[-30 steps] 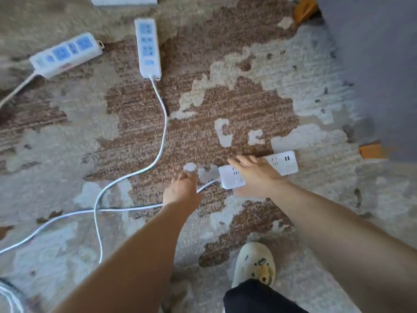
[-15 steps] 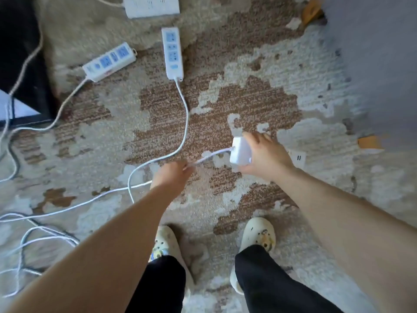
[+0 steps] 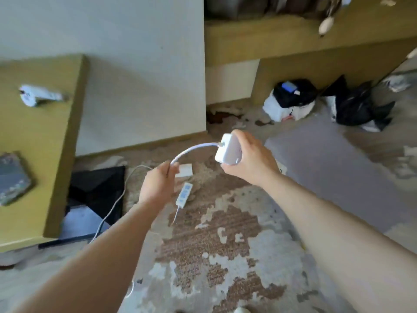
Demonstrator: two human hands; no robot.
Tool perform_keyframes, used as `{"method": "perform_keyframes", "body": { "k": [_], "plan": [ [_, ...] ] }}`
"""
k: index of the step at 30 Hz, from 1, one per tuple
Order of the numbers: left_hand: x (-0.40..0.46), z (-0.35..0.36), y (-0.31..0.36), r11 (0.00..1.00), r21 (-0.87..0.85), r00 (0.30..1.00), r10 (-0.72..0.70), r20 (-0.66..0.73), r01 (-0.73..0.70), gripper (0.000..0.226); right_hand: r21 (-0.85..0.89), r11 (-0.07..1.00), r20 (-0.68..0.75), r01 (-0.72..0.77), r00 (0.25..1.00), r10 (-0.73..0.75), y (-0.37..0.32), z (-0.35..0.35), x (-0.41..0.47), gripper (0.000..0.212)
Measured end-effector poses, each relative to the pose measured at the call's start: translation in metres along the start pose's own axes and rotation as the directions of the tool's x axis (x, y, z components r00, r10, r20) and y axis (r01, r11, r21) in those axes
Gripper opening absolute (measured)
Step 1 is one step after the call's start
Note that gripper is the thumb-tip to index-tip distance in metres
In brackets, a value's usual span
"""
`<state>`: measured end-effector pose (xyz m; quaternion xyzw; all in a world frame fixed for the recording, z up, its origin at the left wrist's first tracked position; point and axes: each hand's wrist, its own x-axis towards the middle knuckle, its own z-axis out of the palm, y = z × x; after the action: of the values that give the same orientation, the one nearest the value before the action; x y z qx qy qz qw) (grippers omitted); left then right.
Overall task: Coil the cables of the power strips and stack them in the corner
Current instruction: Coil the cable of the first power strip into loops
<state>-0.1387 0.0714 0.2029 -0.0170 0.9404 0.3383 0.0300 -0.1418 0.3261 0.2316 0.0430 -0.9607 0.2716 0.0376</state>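
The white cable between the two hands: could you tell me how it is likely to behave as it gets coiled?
The cable arches smoothly between the left hand and the strip, so it is probably springy rather than limp. Released loops may uncoil.

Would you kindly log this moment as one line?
right hand: holds white plastic power strip aloft | left hand: grips its white cable | coiling: not begun
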Motion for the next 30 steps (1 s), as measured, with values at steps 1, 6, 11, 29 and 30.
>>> {"method": "perform_keyframes", "body": {
  "k": [1, 6, 11, 29, 30],
  "plan": [
    [0.009, -0.029, 0.033, 0.999, -0.018, 0.998, 0.033, -0.054, -0.034, 0.036, 0.03, 0.999, -0.043, 0.026, 0.999, -0.025, -0.017, -0.037, 0.011, 0.056],
    [0.05, -0.189, 0.215, 0.943, -0.13, 0.904, 0.247, -0.35, -0.308, 0.033, 0.203, 0.968, -0.314, 0.149, 0.946, -0.08, -0.098, -0.211, 0.052, 0.054],
    [0.061, -0.317, 0.353, 0.809, -0.206, 0.767, 0.391, -0.51, -0.55, 0.027, 0.305, 0.893, -0.555, 0.332, 0.824, -0.117, -0.161, -0.331, 0.084, 0.052],
    [0.223, -0.208, 0.2, 0.808, -0.578, 0.992, 0.127, -0.027, -0.119, 0.036, -0.067, 0.979, -0.068, 0.191, 0.978, -0.196, -0.106, -0.267, 0.258, 0.057],
    [0.238, -0.216, 0.208, 0.794, -0.592, 0.989, 0.135, -0.054, -0.14, 0.034, -0.055, 0.98, -0.085, 0.192, 0.977, -0.196, -0.107, -0.271, 0.27, 0.059]
  ]
}}
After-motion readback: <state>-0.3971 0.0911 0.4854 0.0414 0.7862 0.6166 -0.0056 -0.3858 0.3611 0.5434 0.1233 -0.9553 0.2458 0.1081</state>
